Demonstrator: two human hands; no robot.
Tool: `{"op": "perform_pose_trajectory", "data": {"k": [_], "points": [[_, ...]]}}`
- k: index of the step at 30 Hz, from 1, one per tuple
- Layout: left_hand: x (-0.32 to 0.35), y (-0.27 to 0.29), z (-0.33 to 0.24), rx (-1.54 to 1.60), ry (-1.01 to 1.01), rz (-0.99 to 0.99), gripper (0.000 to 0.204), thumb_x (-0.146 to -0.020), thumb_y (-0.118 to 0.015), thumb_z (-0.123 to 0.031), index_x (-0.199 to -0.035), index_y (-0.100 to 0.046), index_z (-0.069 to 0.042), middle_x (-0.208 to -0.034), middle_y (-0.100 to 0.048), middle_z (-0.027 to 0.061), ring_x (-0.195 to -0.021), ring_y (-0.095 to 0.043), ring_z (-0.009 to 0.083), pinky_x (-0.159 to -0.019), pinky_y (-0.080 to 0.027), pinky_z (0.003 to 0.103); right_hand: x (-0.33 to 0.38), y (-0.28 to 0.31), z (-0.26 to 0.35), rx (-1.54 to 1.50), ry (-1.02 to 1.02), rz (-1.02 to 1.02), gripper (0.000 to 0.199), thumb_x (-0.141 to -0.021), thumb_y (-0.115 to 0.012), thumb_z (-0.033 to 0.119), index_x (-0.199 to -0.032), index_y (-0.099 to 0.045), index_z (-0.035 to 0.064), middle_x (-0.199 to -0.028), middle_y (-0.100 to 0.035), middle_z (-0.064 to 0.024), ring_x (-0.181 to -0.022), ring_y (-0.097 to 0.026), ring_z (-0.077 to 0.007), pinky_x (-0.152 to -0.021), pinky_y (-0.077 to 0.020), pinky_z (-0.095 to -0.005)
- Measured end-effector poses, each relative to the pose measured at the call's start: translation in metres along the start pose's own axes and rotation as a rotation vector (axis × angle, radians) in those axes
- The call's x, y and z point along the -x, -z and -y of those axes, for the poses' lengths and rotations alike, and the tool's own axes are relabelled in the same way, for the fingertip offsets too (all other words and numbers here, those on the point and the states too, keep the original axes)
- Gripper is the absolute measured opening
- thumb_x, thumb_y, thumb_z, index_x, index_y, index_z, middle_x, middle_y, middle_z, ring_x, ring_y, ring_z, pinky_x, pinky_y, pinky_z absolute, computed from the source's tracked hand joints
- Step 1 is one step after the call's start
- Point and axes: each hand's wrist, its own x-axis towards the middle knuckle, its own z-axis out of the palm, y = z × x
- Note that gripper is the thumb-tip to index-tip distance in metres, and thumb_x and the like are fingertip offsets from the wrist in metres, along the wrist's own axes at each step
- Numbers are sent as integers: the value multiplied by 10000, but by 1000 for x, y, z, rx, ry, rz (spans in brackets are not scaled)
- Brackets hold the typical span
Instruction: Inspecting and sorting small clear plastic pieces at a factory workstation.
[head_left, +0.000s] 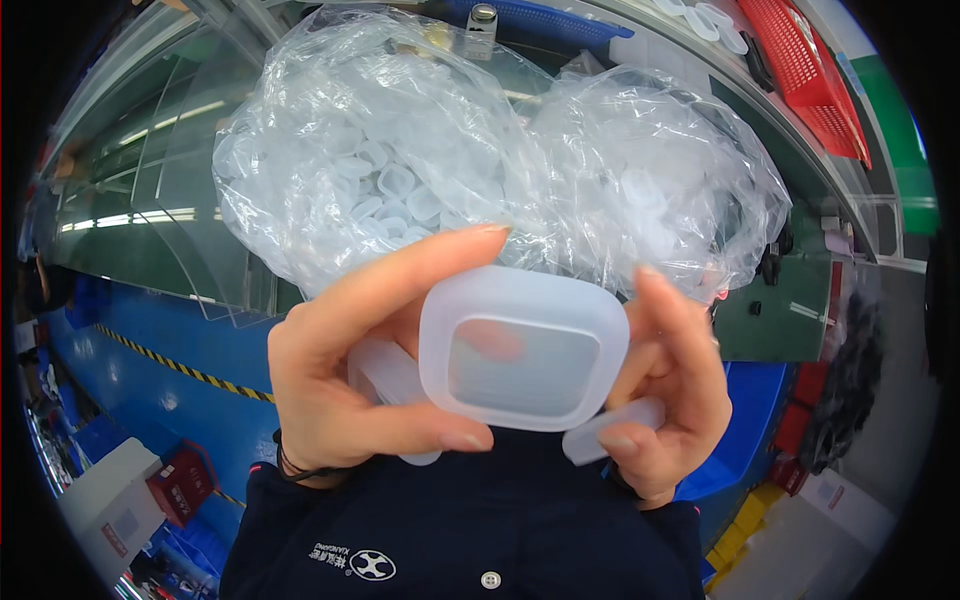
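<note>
In front of my chest, my left hand [335, 355] grips a frosted, translucent plastic cover [525, 400] with rounded square sides. Its thumb and index finger clasp the cover's left side, and a fingertip shows dimly through the clear middle. Tucked in the same palm is another frosted piece [385, 368], partly hidden by the fingers. My right hand [685, 390] is closed, its thumb pressing a smaller frosted plastic piece [615, 428] against the fingers. That piece lies close to the cover's lower right corner. Whether the right fingers also touch the cover I cannot tell.
Beyond my hands, a large clear plastic bag [300, 160] of frosted square parts lies on the green bench [780, 310]. A second clear bag [650, 120] sits to its right. A blue basket [560, 22] and a red basket [815, 80] stand farther back.
</note>
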Motion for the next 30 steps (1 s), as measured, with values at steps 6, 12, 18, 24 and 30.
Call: {"op": "perform_pose_trajectory", "data": {"k": [6, 12, 18, 24, 30], "points": [[0, 12, -2, -200, -56, 265, 908, -544, -799, -163, -1210, -266, 149, -1055, -529, 215, -926, -560, 203, -777, -444, 263, 0, -4, 9, -105, -128, 85, 539, -611, -704, 4, -1097, -488, -85, -778, -600, -122, -508, -441, -53, -489, -328, -179], [0, 13, 4, -169, -118, 197, 466, -646, -715, -103, -1033, -498, 39, -1045, -513, 253, -885, -572, 238, -758, -456, 285, 3, -3, 1, -134, -137, 104, 528, -663, -623, -65, -1154, -430, -81, -870, -602, -124, -507, -416, -18, -474, -300, -147], [0, 11, -3, -488, -329, 255, 169, -731, -603, -28, -888, -540, -34, -1128, -397, 334, -753, -592, 267, -617, -485, 260, -1, -9, 12, -583, -392, 150, 672, -704, -539, -137, -1279, -197, -74, -990, -556, -180, -645, -521, -41, -514, -361, -145], [13, -2, 5, -29, -71, 16, 566, -737, -643, -162, -1161, -362, 84, -890, -554, 282, -500, -539, 109, -412, -406, 178, -2, -10, 16, -436, -308, 46, 744, -645, -623, 31, -1242, -211, -135, -872, -574, -137, -752, -550, -114, -674, -409, -195], [6, 3, -6, -212, -65, 189, 789, -639, -737, -253, -1182, -314, 134, -847, -577, 233, -563, -545, 119, -458, -397, 202, -4, -19, 28, -460, -507, -114, 716, -682, -639, 103, -1227, -238, -133, -827, -560, -111, -722, -541, -109, -643, -407, -192]]}}
